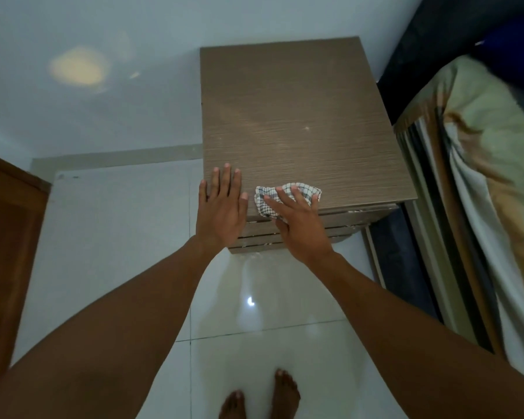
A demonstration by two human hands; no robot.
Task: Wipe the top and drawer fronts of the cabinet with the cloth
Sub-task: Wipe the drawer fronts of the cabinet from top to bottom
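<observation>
We have the cloth (303, 190) on the cabinet top (300, 116), bunched into a loose wad at the near edge, a little left of the middle. Our right hand (300, 228) lies on it with its fingers (285, 196) straight and spread, pressing it flat against the wood rather than curling round it. The thumb sits at the cloth's near corner, by the lip of the top. Our left hand (221, 210) rests palm down on the near left corner, fingers straight and holding nothing, its thumb just beside the cloth's left end; we cannot tell whether they touch.

The cloth's long axis runs left to right, along the near edge. Nearly all of the top lies beyond our fingertips, towards the wall, and some lies to the right, towards the bed (481, 146). We judge the wipe of the top to be barely begun, so the next stroke should push away from us or sweep right, and the right hand is the one placed to do it. The drawer fronts (357, 219) lie below the near edge, directly under the cloth, seen here only as thin bands.
</observation>
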